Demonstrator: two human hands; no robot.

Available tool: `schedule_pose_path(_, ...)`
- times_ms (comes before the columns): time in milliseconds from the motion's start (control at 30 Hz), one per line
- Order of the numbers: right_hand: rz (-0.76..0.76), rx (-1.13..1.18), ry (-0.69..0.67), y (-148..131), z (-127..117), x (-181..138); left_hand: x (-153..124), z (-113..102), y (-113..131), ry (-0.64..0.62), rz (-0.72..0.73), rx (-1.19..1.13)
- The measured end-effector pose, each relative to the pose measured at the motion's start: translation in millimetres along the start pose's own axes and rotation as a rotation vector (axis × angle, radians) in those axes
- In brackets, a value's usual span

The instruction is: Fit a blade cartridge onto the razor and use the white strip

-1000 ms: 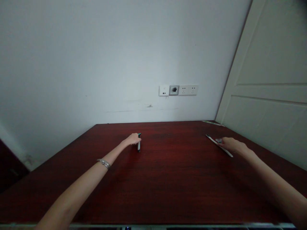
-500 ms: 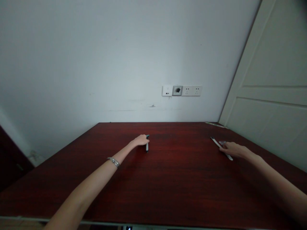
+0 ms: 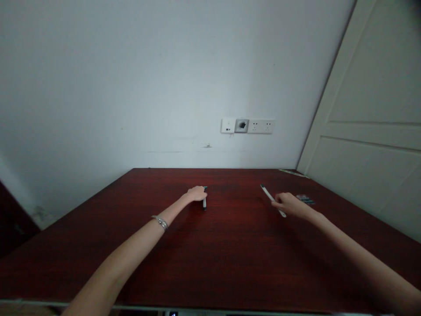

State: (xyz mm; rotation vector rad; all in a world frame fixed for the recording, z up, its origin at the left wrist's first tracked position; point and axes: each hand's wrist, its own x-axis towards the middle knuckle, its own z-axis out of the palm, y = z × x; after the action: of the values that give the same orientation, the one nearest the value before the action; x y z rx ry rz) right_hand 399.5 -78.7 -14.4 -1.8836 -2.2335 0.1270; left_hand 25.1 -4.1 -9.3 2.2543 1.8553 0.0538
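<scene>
Near the middle of the dark red wooden table [image 3: 230, 245], my left hand [image 3: 196, 193] is closed around a short white stick-like tool [image 3: 204, 203]. Its lower end is dark, and a bit of teal shows at the top beside my fingers; its kind cannot be made out. On the right, my right hand [image 3: 285, 203] pinches a long, slim white stick [image 3: 268, 192] with a dark tip, slanted with the tip away from me. My fingers cover part of its middle. A small clear and dark flat item [image 3: 305, 199] lies behind my right hand, blurred.
A pale strip [image 3: 294, 173] lies along the table's far right corner. Behind the table is a white wall with a row of sockets [image 3: 248, 126]. A white panelled door [image 3: 368, 145] stands along the right side.
My right hand has moved left with the white stick, away from the small clear and dark item, which now shows more fully. My left hand keeps its hold, nearly unmoved.
</scene>
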Motion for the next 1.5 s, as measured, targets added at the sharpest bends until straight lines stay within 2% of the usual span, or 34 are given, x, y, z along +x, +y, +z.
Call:
schedule_pose_path(133, -0.015, 0.112, -0.007, -82, 8, 13, 0, 2, 5, -0.005, -0.007, 0.025)
schedule_pose_path(233, -0.04, 0.122, 0.006, -128, 19, 20, -1, 4, 7, 0.012, -0.012, 0.035)
schedule_pose_path(333, -0.05, 0.062, -0.023, -159, 32, 23, -3, 6, 8, 0.047, -0.015, 0.042)
schedule_pose_path(467, -0.049, -0.019, -0.026, -183, 43, 22, -7, 9, 8, 0.095, -0.004, 0.049)
schedule_pose_path(767, -0.07, -0.066, -0.055, -202, 45, 23, -7, 16, 8, 0.16, -0.007, 0.031)
schedule_pose_path(1500, -0.107, -0.047, -0.088, -196, 42, 23, -8, 11, 0, 0.192, -0.058, -0.091)
